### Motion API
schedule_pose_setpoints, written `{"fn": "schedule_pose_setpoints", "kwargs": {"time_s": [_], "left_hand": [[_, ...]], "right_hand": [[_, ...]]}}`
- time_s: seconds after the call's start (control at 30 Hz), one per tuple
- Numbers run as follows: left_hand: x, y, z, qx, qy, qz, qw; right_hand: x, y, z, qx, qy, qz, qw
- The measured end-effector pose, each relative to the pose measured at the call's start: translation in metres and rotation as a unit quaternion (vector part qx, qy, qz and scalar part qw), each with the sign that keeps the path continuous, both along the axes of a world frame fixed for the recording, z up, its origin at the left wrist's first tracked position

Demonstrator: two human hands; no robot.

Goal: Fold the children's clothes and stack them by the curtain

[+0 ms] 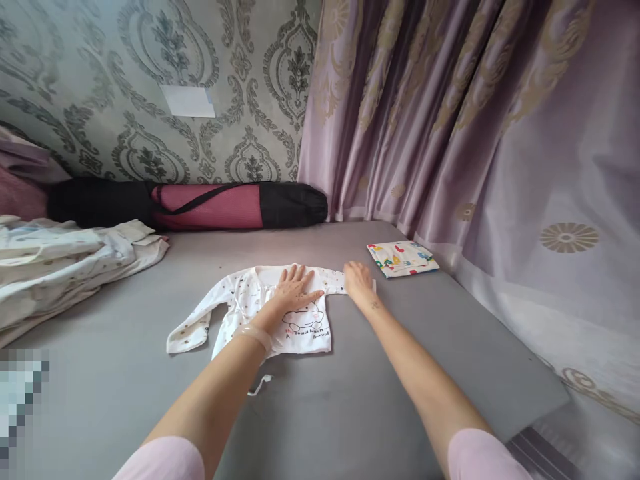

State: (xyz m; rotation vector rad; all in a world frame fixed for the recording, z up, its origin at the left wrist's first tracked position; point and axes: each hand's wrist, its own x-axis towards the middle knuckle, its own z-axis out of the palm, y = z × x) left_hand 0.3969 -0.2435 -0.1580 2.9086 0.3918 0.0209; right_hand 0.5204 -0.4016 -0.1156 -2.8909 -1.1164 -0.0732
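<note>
A small white baby shirt [305, 339] with a printed cartoon and lettering lies spread on a grey surface [340, 413]. My left hand [295, 287] rests flat on its chest, fingers apart. At the end of the shirt's right-hand sleeve, my right hand [358, 280] is closed with its fingers curled on the cuff; a bit of white cloth shows past the wrist. The other sleeve [193, 327] stretches out to the left, bent downward. A thin white tie [261, 383] trails below the hem, partly behind my left forearm.
A folded cloth with colourful prints [403, 259] lies at the back right. Loose pale clothes [75, 260] are heaped at the left. Along the patterned wall stretches a long maroon and black bag [215, 207]. Purple curtains [425, 120] hang down the right side.
</note>
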Motion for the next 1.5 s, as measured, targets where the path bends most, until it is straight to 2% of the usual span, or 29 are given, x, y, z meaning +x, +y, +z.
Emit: {"fn": "schedule_pose_setpoints", "kwargs": {"time_s": [0.07,0.1,0.23,0.33,0.5,0.63,0.73,0.8,0.87,0.93,0.97,1.1,1.17,1.27,1.37,1.5], "left_hand": [[0.001,0.001,-0.002,0.008,0.008,-0.002,1.0],[0.001,0.001,-0.002,0.014,0.013,-0.002,1.0],[0.001,0.002,-0.005,0.035,0.02,0.002,0.999],[0.001,0.001,-0.006,0.033,0.016,-0.002,0.999],[0.001,-0.001,-0.002,0.013,0.012,-0.003,1.0],[0.001,-0.001,0.008,-0.056,0.025,-0.016,0.998],[-0.008,0.008,0.024,-0.118,0.011,-0.018,0.993],[-0.028,0.018,0.038,-0.131,-0.052,-0.01,0.99],[-0.062,0.03,0.052,-0.122,-0.14,0.007,0.983],[-0.106,0.046,0.062,-0.11,-0.21,0.058,0.97],[-0.13,0.056,0.065,-0.101,-0.224,0.107,0.963],[-0.215,0.09,0.063,-0.111,-0.152,0.328,0.926],[-0.242,0.096,0.055,-0.134,-0.098,0.378,0.911],[-0.257,0.091,0.043,-0.168,-0.048,0.388,0.905],[-0.248,0.081,0.037,-0.14,-0.017,0.412,0.9],[-0.228,0.078,0.045,-0.101,0.01,0.415,0.904]], "right_hand": [[-0.023,0.019,-0.01,0.063,0.045,0.091,0.993],[-0.033,0.027,-0.016,0.078,0.082,0.107,0.988],[-0.045,0.032,-0.032,0.071,0.16,0.084,0.981],[-0.029,0.009,-0.032,0.04,0.15,0.069,0.985],[0.003,-0.051,-0.03,-0.011,0.093,0.021,0.995],[0.026,-0.088,-0.044,0.006,0.046,-0.001,0.999],[0.047,-0.092,-0.051,0.03,0.055,0.0,0.998],[0.055,-0.081,-0.049,0.058,0.063,-0.03,0.996],[0.053,-0.062,-0.043,0.106,0.048,-0.04,0.992],[0.038,-0.036,-0.033,0.153,0.037,-0.014,0.987],[0.027,-0.022,-0.028,0.167,0.043,0.005,0.985],[-0.03,0.048,-0.01,0.192,0.09,0.132,0.968],[-0.06,0.084,-0.005,0.183,0.13,0.179,0.958],[-0.099,0.134,-0.006,0.156,0.192,0.237,0.94],[-0.125,0.17,-0.013,0.15,0.21,0.265,0.929],[-0.14,0.193,-0.026,0.154,0.206,0.259,0.931]]}}
